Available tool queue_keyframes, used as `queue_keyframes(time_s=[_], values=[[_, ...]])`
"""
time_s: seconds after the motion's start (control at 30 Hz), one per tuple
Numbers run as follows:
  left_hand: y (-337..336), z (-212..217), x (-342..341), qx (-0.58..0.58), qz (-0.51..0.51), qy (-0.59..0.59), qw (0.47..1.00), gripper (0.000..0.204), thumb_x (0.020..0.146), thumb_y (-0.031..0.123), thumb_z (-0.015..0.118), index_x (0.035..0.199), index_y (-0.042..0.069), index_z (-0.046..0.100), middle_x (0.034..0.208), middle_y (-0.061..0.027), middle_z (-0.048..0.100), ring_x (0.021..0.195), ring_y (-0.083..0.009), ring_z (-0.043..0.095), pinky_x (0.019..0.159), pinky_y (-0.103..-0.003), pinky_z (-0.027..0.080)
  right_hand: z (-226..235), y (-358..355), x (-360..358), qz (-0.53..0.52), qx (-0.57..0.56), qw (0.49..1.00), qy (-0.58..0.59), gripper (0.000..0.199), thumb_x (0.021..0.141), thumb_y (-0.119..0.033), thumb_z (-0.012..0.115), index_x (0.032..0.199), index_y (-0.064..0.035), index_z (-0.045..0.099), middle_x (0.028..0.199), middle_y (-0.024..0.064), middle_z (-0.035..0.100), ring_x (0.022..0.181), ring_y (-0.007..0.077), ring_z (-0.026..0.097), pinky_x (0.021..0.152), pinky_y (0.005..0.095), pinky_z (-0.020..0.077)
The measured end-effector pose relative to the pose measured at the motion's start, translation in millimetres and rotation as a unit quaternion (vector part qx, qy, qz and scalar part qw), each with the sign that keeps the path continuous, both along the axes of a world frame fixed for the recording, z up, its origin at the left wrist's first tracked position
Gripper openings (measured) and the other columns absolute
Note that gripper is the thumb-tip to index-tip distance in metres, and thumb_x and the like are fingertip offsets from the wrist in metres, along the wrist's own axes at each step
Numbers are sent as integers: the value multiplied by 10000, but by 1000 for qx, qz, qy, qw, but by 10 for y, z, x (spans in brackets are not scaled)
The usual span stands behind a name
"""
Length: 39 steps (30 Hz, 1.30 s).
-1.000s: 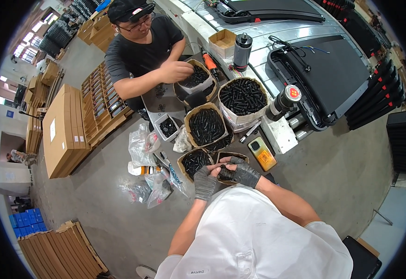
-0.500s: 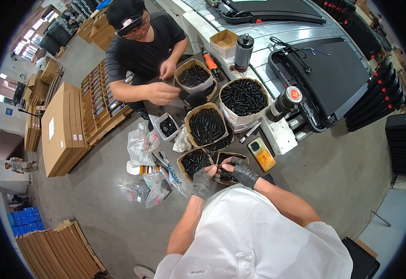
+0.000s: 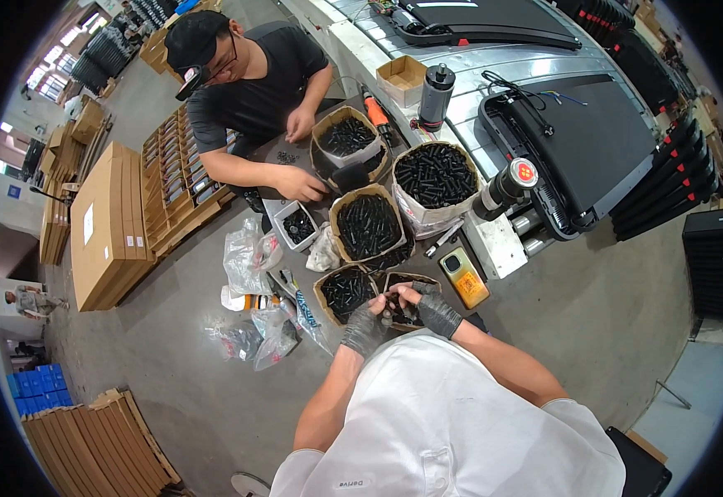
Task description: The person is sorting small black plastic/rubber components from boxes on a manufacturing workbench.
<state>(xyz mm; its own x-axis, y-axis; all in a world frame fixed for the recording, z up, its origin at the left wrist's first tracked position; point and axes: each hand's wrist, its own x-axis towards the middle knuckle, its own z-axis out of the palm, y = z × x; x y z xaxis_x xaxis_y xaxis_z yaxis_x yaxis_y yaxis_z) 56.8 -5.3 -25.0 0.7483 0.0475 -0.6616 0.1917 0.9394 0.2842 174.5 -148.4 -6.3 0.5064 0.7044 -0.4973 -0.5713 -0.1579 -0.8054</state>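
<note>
My left hand [image 3: 366, 326] and my right hand [image 3: 429, 308], both in grey gloves with bare fingertips, meet over a small open box [image 3: 416, 279] of black parts. The fingertips of each are pinched together; whatever sits between them is too small to make out. Just left of them stands another box [image 3: 347, 292] full of black bolt-like pieces. Beyond it is a larger carton [image 3: 368, 225] of similar black pieces, and a white-lined carton [image 3: 435, 176] holds more to its right. My fingers partly hide the nearest box's contents.
Across the table a co-worker [image 3: 253, 91] reaches toward a small white tray [image 3: 297, 226]. A phone [image 3: 464, 277] lies right of my hands. Plastic bags [image 3: 277, 335] lie at left. A conveyor [image 3: 494, 240] with black panels runs along the right, bearing a dark cylinder [image 3: 506, 189].
The co-worker's head has turned and lowered, and one hand has come down nearer the white tray. My hands stay pinched together over the box, shifting only slightly.
</note>
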Motion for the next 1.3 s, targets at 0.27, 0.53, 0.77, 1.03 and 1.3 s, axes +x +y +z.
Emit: queue_keyframes(time_s=[0.27,0.53,0.77,1.03,1.3], values=[[-30,-88,-24,4,-7,-1,1000,213,875,187,683,1017,38,631,834,-5,618,702,-89,544,661,-183,485,209,30,-25,36,44,996,-66,267,870,-170,650,1094,-25,632,848,-1,612,783,80,551,730,233,466],[-11,15,-14,-4,-13,-8,1000,229,877,205,683,1008,29,614,852,-7,614,712,-87,548,650,-183,489,273,-2,9,23,-3,1000,-18,342,886,-219,648,1158,-19,591,1010,55,635,899,120,577,827,277,480],[-61,180,65,-5,11,-7,1000,262,885,247,673,1009,26,605,835,-31,606,703,-103,537,629,-194,477,194,-19,32,54,54,996,-55,302,915,-217,599,1139,-14,601,937,31,634,833,119,586,788,270,482],[40,152,-75,-11,67,-38,997,236,857,168,701,1053,52,642,886,-42,648,741,-113,583,662,-212,493,378,-150,163,-89,211,926,302,403,961,-177,477,1293,51,458,1298,187,518,1166,262,550,1017,368,452],[57,167,-46,109,61,-39,991,273,859,168,700,1090,41,629,942,-64,656,787,-143,602,712,-248,501,182,-256,111,-47,184,927,324,463,940,-202,500,1305,75,435,1310,210,511,1191,277,532,1048,380,415]])
